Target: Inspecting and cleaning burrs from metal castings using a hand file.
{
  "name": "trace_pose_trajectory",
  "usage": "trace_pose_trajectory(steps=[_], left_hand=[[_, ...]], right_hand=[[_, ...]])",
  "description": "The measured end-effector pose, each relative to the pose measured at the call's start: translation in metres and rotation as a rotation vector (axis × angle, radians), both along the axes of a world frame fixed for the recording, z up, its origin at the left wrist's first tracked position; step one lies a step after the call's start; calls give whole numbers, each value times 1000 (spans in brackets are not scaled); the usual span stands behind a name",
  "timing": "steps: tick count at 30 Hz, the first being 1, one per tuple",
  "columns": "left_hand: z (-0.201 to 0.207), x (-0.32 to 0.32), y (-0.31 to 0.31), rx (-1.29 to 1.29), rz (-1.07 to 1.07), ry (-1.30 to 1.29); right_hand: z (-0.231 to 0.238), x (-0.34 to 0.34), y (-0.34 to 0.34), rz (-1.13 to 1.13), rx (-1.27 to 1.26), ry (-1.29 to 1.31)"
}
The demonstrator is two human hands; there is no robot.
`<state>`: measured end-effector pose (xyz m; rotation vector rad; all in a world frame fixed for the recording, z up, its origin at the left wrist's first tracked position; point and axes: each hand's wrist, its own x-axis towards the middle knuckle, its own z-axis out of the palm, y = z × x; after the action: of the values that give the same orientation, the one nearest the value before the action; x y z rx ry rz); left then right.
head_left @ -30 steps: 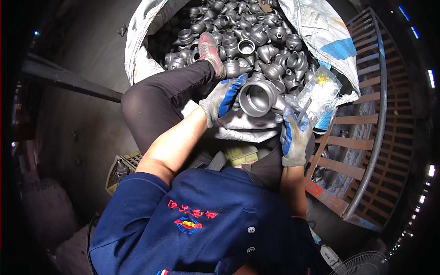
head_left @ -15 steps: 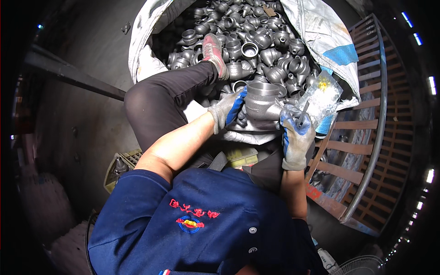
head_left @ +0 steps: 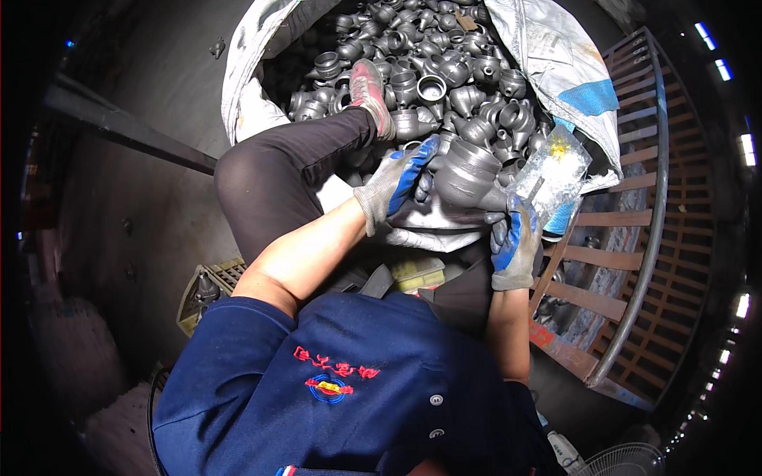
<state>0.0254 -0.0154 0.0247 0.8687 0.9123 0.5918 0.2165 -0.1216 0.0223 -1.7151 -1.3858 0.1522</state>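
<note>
A dark grey metal pipe fitting [head_left: 468, 176], with a wide threaded mouth and a narrow neck, is held over the near edge of the sack. Its mouth tilts up and its neck slants down to the right. My left hand [head_left: 403, 181], in a grey and blue coated glove, is closed against the fitting's left side. In a matching glove, my right hand [head_left: 517, 242] grips the narrow neck end, its fingers hiding the tip. Behind both hands, many similar fittings [head_left: 475, 128] lie heaped in the open white sack [head_left: 575, 59].
My leg stretches into the sack, its red shoe [head_left: 367, 95] resting among the fittings. A clear plastic bag [head_left: 559, 170] lies on the sack's right edge. To the right stands a slatted metal rack [head_left: 659, 198]. A yellowish crate [head_left: 193, 305] sits at lower left, a fan [head_left: 627, 460] at lower right.
The fitting has tipped from nearly upright, its neck end swinging down to the right. My right hand has turned and lowered with it; my left hand has shifted slightly up its side.
</note>
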Motion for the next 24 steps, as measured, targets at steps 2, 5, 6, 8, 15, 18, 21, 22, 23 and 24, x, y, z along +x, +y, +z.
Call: trace_pose_trajectory(steps=[2, 5, 6, 8, 15, 18, 21, 22, 23, 24], left_hand=[[3, 0, 0, -24, 17, -41], [3, 2, 0, 107, 25, -33], [1, 2, 0, 80, 63, -62], [-1, 0, 1, 53, 102, -92], [-2, -2, -6, 706, 106, 275], [13, 0, -10, 1014, 100, 409], [21, -2, -9, 1294, 147, 305], [21, -2, -10, 1295, 144, 299], [20, -1, -11, 1331, 104, 271], [21, -1, -13, 1367, 64, 245]], right_hand=[[16, -10, 4, -130, -113, 1345], [-3, -2, 2, -151, -201, 1345], [-6, -2, 2, -184, -230, 1351], [-7, 0, 3, -151, -254, 1382], [-17, -3, 2, -19, -211, 1602], [-24, -1, 2, 72, -237, 1768], [-18, -9, 4, 16, -251, 1800], [-16, -11, 5, 12, -245, 1799], [-15, -14, 5, -69, -273, 1778], [-14, -15, 6, -148, -301, 1757]])
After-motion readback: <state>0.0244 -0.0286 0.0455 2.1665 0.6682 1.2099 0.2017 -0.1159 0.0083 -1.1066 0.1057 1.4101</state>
